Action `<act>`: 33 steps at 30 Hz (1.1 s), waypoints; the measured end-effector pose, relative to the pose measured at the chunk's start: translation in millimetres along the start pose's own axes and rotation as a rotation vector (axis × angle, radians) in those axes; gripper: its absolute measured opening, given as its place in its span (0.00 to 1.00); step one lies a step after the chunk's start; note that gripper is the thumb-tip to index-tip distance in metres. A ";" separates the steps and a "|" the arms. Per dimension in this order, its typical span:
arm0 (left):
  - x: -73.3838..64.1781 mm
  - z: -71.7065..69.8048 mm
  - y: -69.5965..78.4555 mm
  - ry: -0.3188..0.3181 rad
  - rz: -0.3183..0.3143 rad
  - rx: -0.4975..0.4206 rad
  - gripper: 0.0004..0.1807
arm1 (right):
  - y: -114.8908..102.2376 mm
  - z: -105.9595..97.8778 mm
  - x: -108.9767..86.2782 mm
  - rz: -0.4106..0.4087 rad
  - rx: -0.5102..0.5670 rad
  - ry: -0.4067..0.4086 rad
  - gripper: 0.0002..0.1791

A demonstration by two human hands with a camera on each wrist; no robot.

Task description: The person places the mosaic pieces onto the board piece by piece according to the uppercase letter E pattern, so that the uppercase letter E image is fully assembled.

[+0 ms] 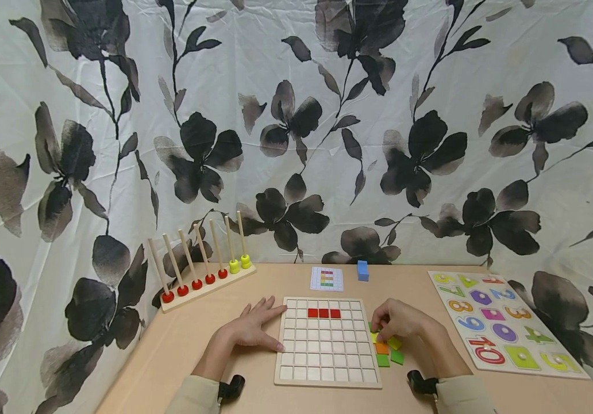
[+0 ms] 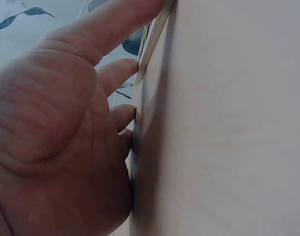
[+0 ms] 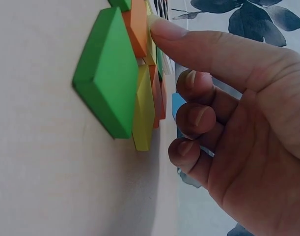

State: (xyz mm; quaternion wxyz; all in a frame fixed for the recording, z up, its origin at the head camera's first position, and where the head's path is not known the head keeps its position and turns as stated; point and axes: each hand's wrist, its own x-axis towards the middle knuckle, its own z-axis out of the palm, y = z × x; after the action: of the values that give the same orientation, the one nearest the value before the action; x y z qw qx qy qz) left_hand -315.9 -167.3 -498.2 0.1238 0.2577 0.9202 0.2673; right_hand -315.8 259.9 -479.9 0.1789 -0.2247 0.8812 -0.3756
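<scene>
A wooden grid board [image 1: 328, 386] lies on the table, with three red square tiles [image 1: 324, 313] side by side in an upper row. My left hand [image 1: 249, 326] rests at the board's left edge, fingers spread, the thumb against its side. To the board's right is a loose cluster of tiles, among them a green tile [image 3: 108, 78], an orange tile [image 1: 381, 348] and a yellow tile [image 3: 144, 113]. Over that cluster is my right hand [image 1: 402, 319], fingers bent and the thumb tip touching a yellow piece. Its index fingertip is hidden, so a pinch cannot be confirmed.
Behind the board lie a small pattern card [image 1: 326, 279] and a blue block [image 1: 362, 271]. A peg stand [image 1: 208, 287] with red and yellow beads stands at back left. A number puzzle board [image 1: 513, 328] lies at right. A floral cloth [image 1: 296, 167] hangs behind the table.
</scene>
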 end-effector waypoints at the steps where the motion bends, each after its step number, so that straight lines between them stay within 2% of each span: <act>1: -0.1 -0.1 0.3 -0.001 0.000 0.000 0.56 | 0.0 0.2 -0.2 0.002 0.000 0.002 0.08; 14: -0.7 -1.5 2.0 0.002 0.003 -0.005 0.55 | 0.1 -0.3 -0.8 0.012 -0.004 0.006 0.08; 33: -1.0 0.3 0.1 -0.006 -0.014 -0.003 0.55 | -3.9 5.0 0.9 0.012 -0.077 -0.005 0.09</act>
State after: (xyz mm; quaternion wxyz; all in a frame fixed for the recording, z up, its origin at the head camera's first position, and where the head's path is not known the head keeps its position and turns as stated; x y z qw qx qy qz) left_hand -314.9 -167.7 -498.3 0.1288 0.2519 0.9211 0.2673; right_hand -313.2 254.1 -480.4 0.1747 -0.2271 0.8958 -0.3398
